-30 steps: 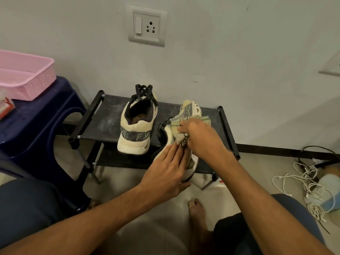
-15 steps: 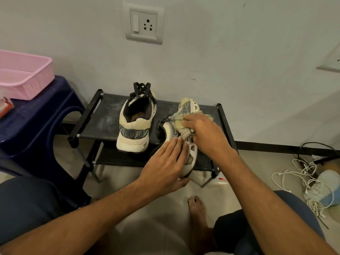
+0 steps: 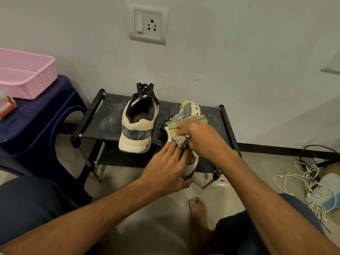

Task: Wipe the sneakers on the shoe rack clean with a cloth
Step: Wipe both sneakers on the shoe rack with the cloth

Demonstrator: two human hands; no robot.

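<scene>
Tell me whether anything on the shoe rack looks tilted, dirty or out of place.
The sneaker being wiped lies tipped on its side, heel past the front edge of the top shelf; the left hand holds it and the right hand presses the cloth on it. The other sneaker stands upright. That shelf shows whitish smears.

A room in a home: low shoe rack (image 3: 103, 124) against a plain wall, wall socket (image 3: 148, 23), plastic stool (image 3: 36, 122), tiled floor (image 3: 147, 227).

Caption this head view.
Right hand presses a bunched cloth on the sneaker held by the left hand on the shoe rack.
</scene>
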